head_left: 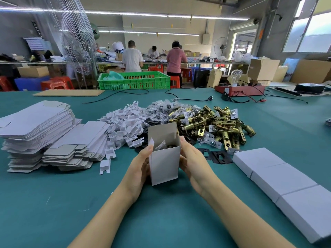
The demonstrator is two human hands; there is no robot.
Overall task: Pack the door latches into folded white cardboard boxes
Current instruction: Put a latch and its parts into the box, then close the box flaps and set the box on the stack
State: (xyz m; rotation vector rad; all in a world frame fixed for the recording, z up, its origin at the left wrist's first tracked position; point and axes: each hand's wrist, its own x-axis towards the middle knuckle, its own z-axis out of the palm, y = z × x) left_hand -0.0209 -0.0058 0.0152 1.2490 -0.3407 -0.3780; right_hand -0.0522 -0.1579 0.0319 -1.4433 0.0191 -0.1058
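An upright white cardboard box [164, 163] stands on the green table [53, 203] in front of me, its top flaps open. Inside I see a small clear bag and a dark metal part. My left hand [138, 169] grips its left side, thumb at the side flap. My right hand [192, 161] grips its right side. Behind the box lies a heap of brass door latches [215, 122]. Left of them are bagged screws [161, 110], white cardboard inserts [123, 126] and black strike plates [218, 156].
Stacks of flat unfolded boxes [41, 133] fill the left side. A row of closed white boxes [283, 183] runs along the right. Farther back are a green crate [134, 80], cables, a red tester box [240, 90] and people working at another bench.
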